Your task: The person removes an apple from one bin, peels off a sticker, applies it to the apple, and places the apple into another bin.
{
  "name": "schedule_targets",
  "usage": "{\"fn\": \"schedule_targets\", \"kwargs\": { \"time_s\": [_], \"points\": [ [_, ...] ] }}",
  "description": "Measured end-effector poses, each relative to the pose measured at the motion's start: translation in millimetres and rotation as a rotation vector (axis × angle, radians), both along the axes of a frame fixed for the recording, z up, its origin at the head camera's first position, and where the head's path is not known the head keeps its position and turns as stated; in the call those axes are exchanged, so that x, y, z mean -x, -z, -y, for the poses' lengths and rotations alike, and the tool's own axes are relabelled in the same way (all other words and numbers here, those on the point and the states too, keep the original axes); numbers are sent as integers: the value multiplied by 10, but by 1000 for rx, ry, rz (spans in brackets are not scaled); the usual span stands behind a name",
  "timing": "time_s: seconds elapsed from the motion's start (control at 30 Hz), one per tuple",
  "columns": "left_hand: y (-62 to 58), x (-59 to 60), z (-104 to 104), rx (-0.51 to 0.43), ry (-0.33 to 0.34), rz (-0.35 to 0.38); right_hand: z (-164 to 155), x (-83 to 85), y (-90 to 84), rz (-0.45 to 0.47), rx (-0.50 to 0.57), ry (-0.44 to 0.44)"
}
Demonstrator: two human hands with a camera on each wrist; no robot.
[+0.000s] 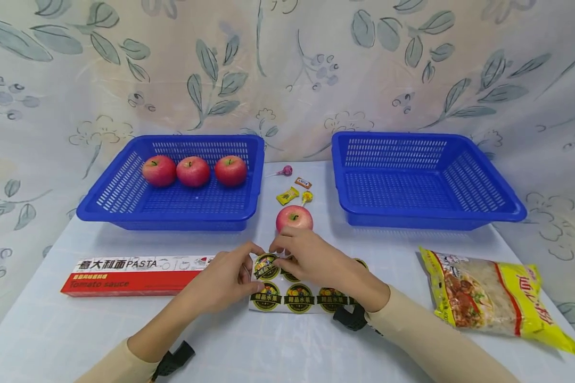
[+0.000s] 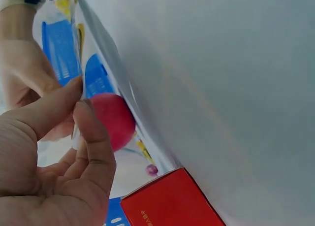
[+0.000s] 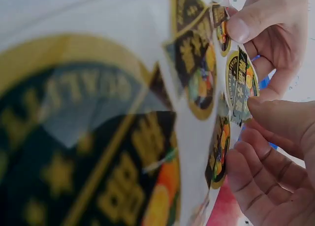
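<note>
- At the lower centre of the head view, the white sheet of round black-and-yellow fruit stickers [image 1: 294, 295] lies on the pale table [image 1: 76, 330], its upper edge lifted between both hands.
- The left hand [image 1: 225, 279] pinches that edge with thumb and forefinger; the right hand [image 1: 311, 260] pinches at a sticker on the top row.
- My read: thin, light and floppy, the sheet would buckle easily; best held at its margin, each sticker peeled from its rim.
- Just beyond, a loose red apple [image 1: 294, 218] sits near the fingertips.
- The right wrist view shows a round sticker [image 3: 242, 85] standing partly off the backing, which the head view hides.
- The left wrist view shows the sheet edge-on [image 2: 106, 63].
- Farther up, a blue plastic basket [image 1: 124, 205] holds three apples.
</note>
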State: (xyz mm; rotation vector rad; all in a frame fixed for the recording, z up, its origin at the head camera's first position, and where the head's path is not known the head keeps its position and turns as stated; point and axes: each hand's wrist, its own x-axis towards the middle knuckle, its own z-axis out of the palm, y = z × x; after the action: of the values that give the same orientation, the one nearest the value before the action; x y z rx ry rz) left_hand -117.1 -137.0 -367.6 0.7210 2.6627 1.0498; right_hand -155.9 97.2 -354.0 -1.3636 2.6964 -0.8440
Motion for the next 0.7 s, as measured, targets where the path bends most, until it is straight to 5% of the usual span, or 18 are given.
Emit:
{"fn": "schedule_targets", "kwargs": {
  "time_s": [0.43,0.7],
  "points": [
    [11,14,104,-8,44,42,9,55,91,0,56,-77],
    [21,28,116,107,73,9,-52,42,-30,151,97,-81]
  ]
}}
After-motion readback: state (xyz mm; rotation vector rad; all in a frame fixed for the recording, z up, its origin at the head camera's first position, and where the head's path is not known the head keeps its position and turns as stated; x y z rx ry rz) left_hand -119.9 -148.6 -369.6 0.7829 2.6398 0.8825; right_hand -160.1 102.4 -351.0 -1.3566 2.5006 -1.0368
